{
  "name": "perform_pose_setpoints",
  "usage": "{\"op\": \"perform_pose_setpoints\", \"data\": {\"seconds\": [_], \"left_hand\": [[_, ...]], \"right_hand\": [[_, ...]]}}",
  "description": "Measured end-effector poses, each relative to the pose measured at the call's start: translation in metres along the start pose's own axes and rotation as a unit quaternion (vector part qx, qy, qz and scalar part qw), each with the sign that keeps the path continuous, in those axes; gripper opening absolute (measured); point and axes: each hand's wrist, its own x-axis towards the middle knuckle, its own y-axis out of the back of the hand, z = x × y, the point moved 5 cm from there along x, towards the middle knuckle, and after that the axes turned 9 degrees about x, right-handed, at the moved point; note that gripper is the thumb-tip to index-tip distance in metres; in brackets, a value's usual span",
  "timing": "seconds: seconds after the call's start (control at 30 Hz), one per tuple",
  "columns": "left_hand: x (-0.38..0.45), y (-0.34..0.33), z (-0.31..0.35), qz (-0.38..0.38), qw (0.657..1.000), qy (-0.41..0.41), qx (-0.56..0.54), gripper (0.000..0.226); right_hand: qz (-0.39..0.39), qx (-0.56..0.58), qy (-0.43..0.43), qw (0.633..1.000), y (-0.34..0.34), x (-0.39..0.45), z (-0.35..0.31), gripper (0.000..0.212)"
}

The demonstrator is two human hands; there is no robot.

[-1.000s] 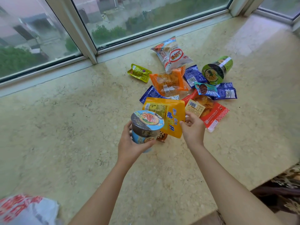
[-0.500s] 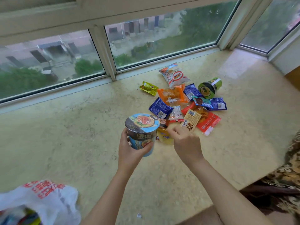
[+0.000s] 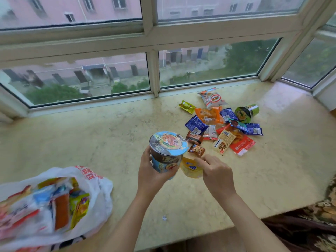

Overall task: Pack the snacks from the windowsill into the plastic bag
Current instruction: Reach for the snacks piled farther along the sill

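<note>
My left hand (image 3: pixel 152 176) grips a blue cup of noodles (image 3: pixel 167 150) upright above the marble windowsill (image 3: pixel 91 142). Just to its right, my right hand (image 3: pixel 217 174) pinches a yellow snack packet (image 3: pixel 191 168) that hangs below the fingers. A white plastic bag (image 3: pixel 54 202) with red print lies open at the lower left, holding several packets. Farther right on the sill is a pile of snacks: an orange packet (image 3: pixel 209 115), blue packets (image 3: pixel 196 124), a red packet (image 3: pixel 241 144), a green noodle cup (image 3: pixel 246 113) on its side and a small brown packet (image 3: pixel 196 150).
Window frames (image 3: pixel 154 75) run along the back and right of the sill. The sill's front edge (image 3: pixel 200 231) runs near my forearms, with a patterned fabric (image 3: pixel 323 211) below at the right. A small white scrap (image 3: pixel 164 217) lies on the sill.
Both hands have drawn back from the pile toward me and leftward, carrying the cup and the yellow packet. The view has tilted up and the open bag has come into sight.
</note>
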Motion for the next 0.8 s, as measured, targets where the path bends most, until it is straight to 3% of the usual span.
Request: {"op": "perform_pose_setpoints", "data": {"seconds": [0.5,0.63,0.8], "left_hand": [[-0.153,0.131,-0.032,0.152,0.987,0.03,-0.048,0.088],[-0.172,0.168,-0.048,0.189,0.98,0.038,-0.046,0.1],[-0.175,0.219,-0.067,0.226,0.972,0.042,-0.045,0.091]], "right_hand": [[-0.027,0.099,0.147,0.984,0.014,-0.062,-0.145,0.045],[-0.04,0.113,0.176,0.977,0.004,-0.062,-0.184,0.048],[-0.047,0.13,0.205,0.969,-0.012,-0.051,-0.235,0.052]]}}
